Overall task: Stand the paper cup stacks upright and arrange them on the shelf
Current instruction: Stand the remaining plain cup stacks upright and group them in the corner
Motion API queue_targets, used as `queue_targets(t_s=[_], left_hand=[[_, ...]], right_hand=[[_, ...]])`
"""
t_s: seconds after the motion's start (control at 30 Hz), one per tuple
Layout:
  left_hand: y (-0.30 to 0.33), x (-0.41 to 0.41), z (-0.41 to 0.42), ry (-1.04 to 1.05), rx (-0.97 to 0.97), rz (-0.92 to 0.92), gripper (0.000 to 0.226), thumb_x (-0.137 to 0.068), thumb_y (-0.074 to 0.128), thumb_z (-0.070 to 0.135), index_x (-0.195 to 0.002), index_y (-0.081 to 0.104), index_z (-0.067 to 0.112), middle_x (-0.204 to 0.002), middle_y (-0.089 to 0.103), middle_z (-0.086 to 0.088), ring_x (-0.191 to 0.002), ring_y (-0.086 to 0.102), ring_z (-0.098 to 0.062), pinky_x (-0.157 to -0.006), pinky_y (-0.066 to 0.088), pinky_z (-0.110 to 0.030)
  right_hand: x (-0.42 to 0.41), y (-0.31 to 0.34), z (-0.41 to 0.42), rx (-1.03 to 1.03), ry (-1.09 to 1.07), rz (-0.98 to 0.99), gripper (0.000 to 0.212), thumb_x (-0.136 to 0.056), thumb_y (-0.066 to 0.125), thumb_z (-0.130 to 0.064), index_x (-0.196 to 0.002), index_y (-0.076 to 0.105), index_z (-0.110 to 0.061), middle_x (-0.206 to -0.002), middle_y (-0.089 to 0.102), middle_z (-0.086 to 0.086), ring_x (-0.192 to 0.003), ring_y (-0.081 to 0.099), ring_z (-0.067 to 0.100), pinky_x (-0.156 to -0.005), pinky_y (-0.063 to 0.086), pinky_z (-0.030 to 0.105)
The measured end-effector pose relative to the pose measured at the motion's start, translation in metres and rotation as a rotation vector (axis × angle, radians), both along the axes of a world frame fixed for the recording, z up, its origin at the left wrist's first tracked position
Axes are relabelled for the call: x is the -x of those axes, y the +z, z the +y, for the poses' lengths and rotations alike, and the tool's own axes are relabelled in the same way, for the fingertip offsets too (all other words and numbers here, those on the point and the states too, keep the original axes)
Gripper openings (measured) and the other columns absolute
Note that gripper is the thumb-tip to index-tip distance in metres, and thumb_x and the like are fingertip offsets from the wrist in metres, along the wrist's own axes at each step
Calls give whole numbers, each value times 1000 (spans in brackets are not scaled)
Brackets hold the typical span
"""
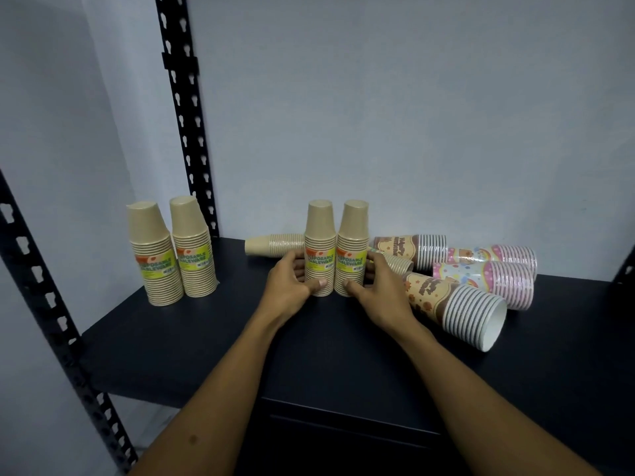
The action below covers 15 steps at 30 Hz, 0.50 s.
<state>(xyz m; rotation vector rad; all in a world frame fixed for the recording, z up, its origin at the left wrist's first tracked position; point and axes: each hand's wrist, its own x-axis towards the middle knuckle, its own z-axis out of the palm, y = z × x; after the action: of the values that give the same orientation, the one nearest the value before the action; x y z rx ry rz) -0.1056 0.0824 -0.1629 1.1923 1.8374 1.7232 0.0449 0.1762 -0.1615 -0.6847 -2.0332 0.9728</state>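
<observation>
Two tan paper cup stacks stand upright side by side at the middle of the dark shelf (192, 341). My left hand (290, 285) grips the left stack (320, 235), and my right hand (378, 286) grips the right stack (354, 235). Both stacks carry yellow labels. Another upright tan pair (171, 249) stands at the far left. Behind my hands a tan stack (271, 245) lies on its side. To the right lie a brown patterned stack (457, 307), a second brown one (412, 249) and two pink ones (494, 273).
Black perforated shelf posts rise at the back left (185, 115) and the front left (41, 286). A pale wall (378, 115) closes the back of the shelf. A lower dark ledge (343, 417) sits below the shelf's front edge.
</observation>
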Motion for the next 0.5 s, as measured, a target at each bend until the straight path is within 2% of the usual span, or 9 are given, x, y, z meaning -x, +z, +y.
queue_targets(t_s=[0.23,0.37,0.5], left_hand=[[-1,1,-1,21,15,8,59,-72,81,5,-122,54,16,-117,65,-4,-108,63,-17,-97,51,-39],[3,-5,-11,24,16,15,55,-74,78,3,-122,53,14,-118,65,-5,-108,63,-17,-96,52,-35],[2,-7,-27,50,29,29,57,-75,79,6,-125,52,13,-121,64,-4,-110,61,-16,-99,51,-38]], right_hand=[[0,-2,1,5,-7,14,58,-82,73,-13,-132,45,-19,-120,61,-8,-108,59,7,-93,52,32],[-1,-3,-1,-1,8,11,58,-81,73,-13,-132,45,-17,-124,62,-3,-109,60,8,-93,53,33],[-1,0,-10,-52,47,-26,56,-82,73,-16,-131,46,-17,-121,61,-6,-105,59,4,-82,49,14]])
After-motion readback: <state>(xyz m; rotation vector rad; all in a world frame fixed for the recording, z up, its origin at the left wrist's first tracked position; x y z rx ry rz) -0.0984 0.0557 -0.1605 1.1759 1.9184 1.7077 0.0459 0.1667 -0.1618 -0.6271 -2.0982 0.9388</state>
